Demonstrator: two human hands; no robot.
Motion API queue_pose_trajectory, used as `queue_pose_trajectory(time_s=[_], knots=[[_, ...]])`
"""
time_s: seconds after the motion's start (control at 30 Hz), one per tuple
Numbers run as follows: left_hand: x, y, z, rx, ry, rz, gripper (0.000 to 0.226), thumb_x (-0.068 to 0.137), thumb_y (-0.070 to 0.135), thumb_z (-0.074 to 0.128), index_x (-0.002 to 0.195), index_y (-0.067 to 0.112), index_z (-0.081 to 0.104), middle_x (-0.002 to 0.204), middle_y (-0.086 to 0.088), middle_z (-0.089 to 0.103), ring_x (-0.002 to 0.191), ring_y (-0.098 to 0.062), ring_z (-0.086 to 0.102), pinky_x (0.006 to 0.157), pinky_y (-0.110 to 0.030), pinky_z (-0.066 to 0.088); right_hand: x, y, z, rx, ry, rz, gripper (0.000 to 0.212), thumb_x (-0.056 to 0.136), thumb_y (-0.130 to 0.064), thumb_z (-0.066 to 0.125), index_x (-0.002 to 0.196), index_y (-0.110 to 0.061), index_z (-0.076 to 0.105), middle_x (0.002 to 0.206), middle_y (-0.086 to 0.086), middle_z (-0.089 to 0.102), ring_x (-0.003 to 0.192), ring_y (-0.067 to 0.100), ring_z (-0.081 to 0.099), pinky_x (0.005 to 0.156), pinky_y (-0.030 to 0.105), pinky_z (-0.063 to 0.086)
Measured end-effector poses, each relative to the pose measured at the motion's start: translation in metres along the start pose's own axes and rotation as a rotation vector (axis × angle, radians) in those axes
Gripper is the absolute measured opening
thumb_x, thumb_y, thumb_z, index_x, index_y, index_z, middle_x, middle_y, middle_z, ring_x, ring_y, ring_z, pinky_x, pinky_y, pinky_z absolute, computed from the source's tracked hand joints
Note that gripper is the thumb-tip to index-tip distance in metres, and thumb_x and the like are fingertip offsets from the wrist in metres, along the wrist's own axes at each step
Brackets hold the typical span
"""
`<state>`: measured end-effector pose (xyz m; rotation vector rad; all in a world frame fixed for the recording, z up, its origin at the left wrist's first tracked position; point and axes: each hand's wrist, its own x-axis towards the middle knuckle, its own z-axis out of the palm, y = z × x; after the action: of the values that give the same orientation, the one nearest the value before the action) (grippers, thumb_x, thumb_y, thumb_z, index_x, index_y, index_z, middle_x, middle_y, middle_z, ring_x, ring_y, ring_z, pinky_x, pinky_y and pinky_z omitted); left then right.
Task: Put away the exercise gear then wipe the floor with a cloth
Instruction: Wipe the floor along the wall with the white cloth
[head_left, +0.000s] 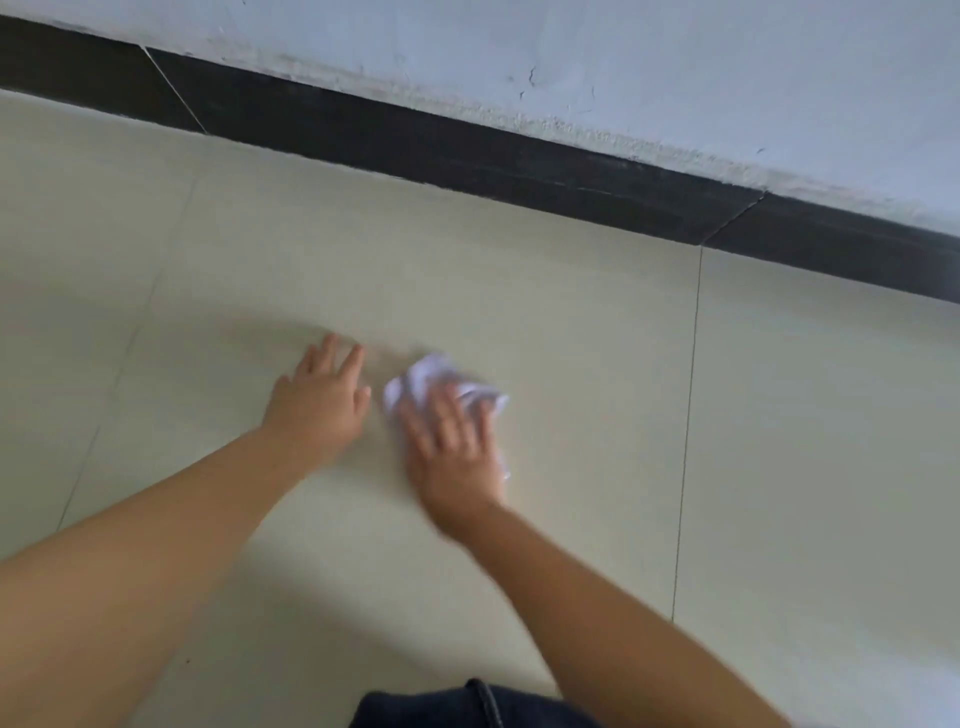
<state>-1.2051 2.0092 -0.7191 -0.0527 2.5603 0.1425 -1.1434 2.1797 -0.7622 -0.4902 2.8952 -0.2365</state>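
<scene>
A crumpled white cloth lies on the cream tiled floor near the middle of the view. My right hand presses flat on top of the cloth with its fingers spread and straight; the hand is blurred. My left hand rests flat on the floor just left of the cloth, fingers extended, apart from it. No exercise gear is in view.
A dark skirting strip runs diagonally along the base of a white wall beyond the hands. Tile joints cross the floor, one at the right. Dark denim fabric shows at the bottom edge.
</scene>
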Motion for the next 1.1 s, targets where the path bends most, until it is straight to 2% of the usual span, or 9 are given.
queue_pose_trajectory(time_s=[0.07, 0.13, 0.3, 0.47, 0.6, 0.7, 0.8, 1.0, 1.1], knots=[[-0.008, -0.003, -0.001, 0.016, 0.104, 0.038, 0.059, 0.096, 0.026, 0.046, 0.149, 0.016, 0.025, 0.156, -0.019, 0.017, 0.143, -0.037, 0.021, 0.107, -0.054, 0.033, -0.029, -0.016, 0.001, 0.022, -0.183, -0.160, 0.052, 0.095, -0.039, 0.025, 0.146, -0.028, 0.034, 0.152, 0.003, 0.036, 0.142, 0.021, 0.030, 0.111, 0.050, 0.016], [-0.019, -0.002, 0.003, 0.055, 0.221, 0.152, 0.061, 0.089, 0.020, 0.060, 0.144, 0.011, 0.037, 0.150, -0.025, 0.029, 0.137, -0.042, 0.032, 0.098, -0.059, 0.040, -0.037, 0.018, 0.002, -0.032, -0.148, -0.229, 0.053, 0.097, -0.036, 0.027, 0.149, -0.027, 0.028, 0.155, 0.003, 0.029, 0.142, 0.023, 0.030, 0.111, 0.054, 0.018], [-0.038, 0.026, 0.023, 0.101, 0.049, 0.192, 0.061, 0.100, 0.036, 0.032, 0.152, 0.026, 0.001, 0.160, -0.006, -0.009, 0.148, -0.022, -0.006, 0.116, -0.048, 0.015, -0.087, 0.181, -0.020, 0.008, -0.026, 0.471, 0.056, 0.096, -0.035, 0.015, 0.151, -0.026, 0.016, 0.159, 0.009, 0.013, 0.147, 0.025, 0.011, 0.115, 0.053, 0.017], [-0.037, 0.041, 0.039, 0.085, -0.019, 0.151, 0.056, 0.100, 0.034, 0.031, 0.152, 0.025, 0.013, 0.160, -0.010, -0.003, 0.148, -0.027, 0.002, 0.111, -0.053, 0.022, -0.095, 0.184, -0.031, 0.127, -0.055, 0.834, 0.057, 0.099, -0.040, 0.013, 0.152, -0.026, -0.003, 0.160, 0.011, -0.006, 0.147, 0.021, -0.010, 0.118, 0.049, -0.003], [-0.035, 0.034, 0.023, 0.051, 0.046, 0.238, 0.049, 0.098, 0.031, 0.028, 0.143, 0.017, 0.040, 0.155, -0.018, 0.022, 0.142, -0.033, 0.026, 0.103, -0.054, 0.039, -0.077, 0.036, 0.006, 0.054, -0.036, 0.323, 0.056, 0.098, -0.038, 0.019, 0.151, -0.024, 0.006, 0.159, 0.010, 0.011, 0.145, 0.026, -0.004, 0.116, 0.056, -0.007], [-0.030, 0.035, 0.012, 0.051, -0.115, 0.175, 0.048, 0.102, 0.029, 0.029, 0.149, 0.022, 0.026, 0.160, -0.006, 0.004, 0.147, -0.022, 0.011, 0.113, -0.043, 0.030, -0.085, -0.048, 0.019, 0.051, -0.192, -0.132, 0.056, 0.098, -0.035, 0.025, 0.152, -0.025, 0.012, 0.160, 0.006, 0.008, 0.144, 0.026, -0.014, 0.112, 0.057, -0.017], [-0.028, 0.043, 0.001, 0.113, -0.202, 0.145, 0.052, 0.101, 0.032, 0.030, 0.151, 0.023, 0.018, 0.160, -0.003, -0.005, 0.147, -0.022, 0.006, 0.114, -0.043, 0.026, -0.098, -0.026, 0.018, 0.029, -0.177, -0.270, 0.055, 0.093, -0.036, 0.029, 0.148, -0.029, 0.028, 0.156, 0.001, 0.026, 0.146, 0.019, 0.010, 0.115, 0.051, -0.002], [-0.035, 0.049, 0.015, 0.117, -0.180, 0.102, 0.058, 0.100, 0.033, 0.033, 0.152, 0.018, 0.011, 0.160, -0.007, -0.008, 0.148, -0.027, 0.000, 0.113, -0.045, 0.026, -0.193, 0.152, -0.002, -0.020, -0.178, 0.290, 0.056, 0.098, -0.038, 0.007, 0.152, -0.023, 0.004, 0.158, 0.012, 0.014, 0.147, 0.024, -0.006, 0.114, 0.056, 0.011], [-0.036, 0.048, 0.023, 0.136, -0.158, 0.087, 0.060, 0.100, 0.037, 0.031, 0.152, 0.019, 0.007, 0.160, -0.006, -0.009, 0.148, -0.027, -0.001, 0.114, -0.048, 0.024, -0.216, 0.219, -0.022, 0.130, -0.163, 0.780, 0.057, 0.095, -0.039, 0.001, 0.150, -0.030, -0.010, 0.160, 0.008, -0.008, 0.146, 0.020, -0.016, 0.118, 0.050, -0.002]])
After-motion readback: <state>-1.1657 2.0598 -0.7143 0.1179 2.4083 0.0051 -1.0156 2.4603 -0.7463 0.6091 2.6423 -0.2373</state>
